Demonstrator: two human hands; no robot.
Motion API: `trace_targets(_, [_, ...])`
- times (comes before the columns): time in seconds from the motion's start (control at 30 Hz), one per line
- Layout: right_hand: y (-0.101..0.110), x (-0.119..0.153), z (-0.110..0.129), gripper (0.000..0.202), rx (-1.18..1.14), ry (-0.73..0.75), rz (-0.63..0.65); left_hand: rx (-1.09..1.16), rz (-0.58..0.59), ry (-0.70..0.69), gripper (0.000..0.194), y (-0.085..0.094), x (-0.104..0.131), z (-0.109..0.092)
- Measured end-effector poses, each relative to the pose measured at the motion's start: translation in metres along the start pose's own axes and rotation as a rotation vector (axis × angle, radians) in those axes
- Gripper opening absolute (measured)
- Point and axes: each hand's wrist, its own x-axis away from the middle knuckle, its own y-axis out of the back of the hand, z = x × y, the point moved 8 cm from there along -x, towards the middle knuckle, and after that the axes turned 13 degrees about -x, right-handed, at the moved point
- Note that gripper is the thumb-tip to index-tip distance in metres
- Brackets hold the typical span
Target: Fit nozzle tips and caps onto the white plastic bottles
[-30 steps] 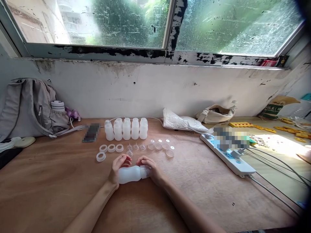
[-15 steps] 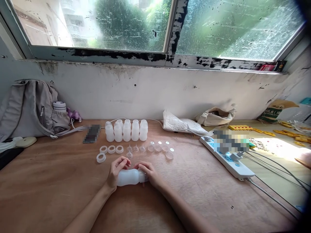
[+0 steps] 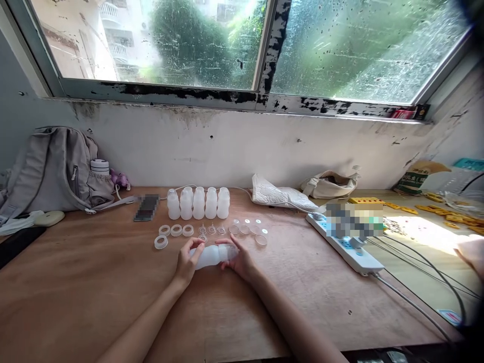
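A frosted white baby bottle [image 3: 207,256] lies on its side between my hands, just above or on the tabletop. My left hand [image 3: 186,263] closes around its base end. At the other end, the fingers of my right hand [image 3: 242,261] wrap the clear cap, hiding part of it. Beyond my hands are several white collar rings [image 3: 176,230], several clear silicone nipples [image 3: 212,230] and several clear round caps [image 3: 260,240], partly overlapped by my fingers. Behind these, a row of frosted bottles [image 3: 198,204] stands upright.
A power strip [image 3: 350,248] with cables lies to the right. A white padded bag [image 3: 280,195] and a beige pouch [image 3: 328,184] rest by the wall. On the left are a grey backpack [image 3: 56,166] and a blurred dark phone-like object [image 3: 146,207]. Another person's hand [image 3: 471,251] shows at far right.
Both hands have lifted or pushed the bottle farther from me, tilting its capped end up a little. My right hand has turned around the cap. The camera view has shifted slightly.
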Motion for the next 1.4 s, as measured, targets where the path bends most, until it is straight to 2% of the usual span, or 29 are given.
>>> trace_targets(0.1, [0.001, -0.001, 0.006, 0.046, -0.102, 0.009, 0.032, 0.010, 0.019, 0.023, 0.024, -0.006, 0.001, 0.003])
trace_targets(0.23, [0.006, -0.002, 0.009, 0.045, -0.109, 0.024, -0.001, 0.011, 0.069, 0.039, 0.025, -0.014, 0.005, 0.001])
trace_targets(0.47, [0.004, -0.002, 0.001, 0.037, -0.128, 0.065, -0.047, -0.062, 0.066, 0.044, 0.025, -0.009, 0.007, -0.005])
trace_targets(0.7, [0.010, -0.002, 0.005, 0.040, -0.218, 0.072, -0.092, -0.041, 0.271, 0.089, 0.025, -0.024, 0.009, -0.010])
trace_targets(0.9, [0.012, 0.000, 0.002, 0.036, -0.252, 0.064, -0.121, -0.056, 0.211, 0.113, 0.032, -0.029, 0.007, 0.004])
trace_targets(1.1, [0.014, -0.002, -0.003, 0.039, -0.269, 0.030, -0.102, -0.081, 0.199, 0.155, 0.035, -0.031, 0.008, 0.017])
trace_targets(1.27, [0.018, -0.003, 0.004, 0.053, -0.231, 0.064, -0.135, -0.033, 0.187, 0.135, 0.039, -0.028, 0.008, 0.008])
trace_targets(1.4, [0.009, 0.003, 0.020, 0.063, -0.091, 0.161, -0.096, 0.021, 0.205, 0.109, 0.042, -0.033, 0.010, -0.003])
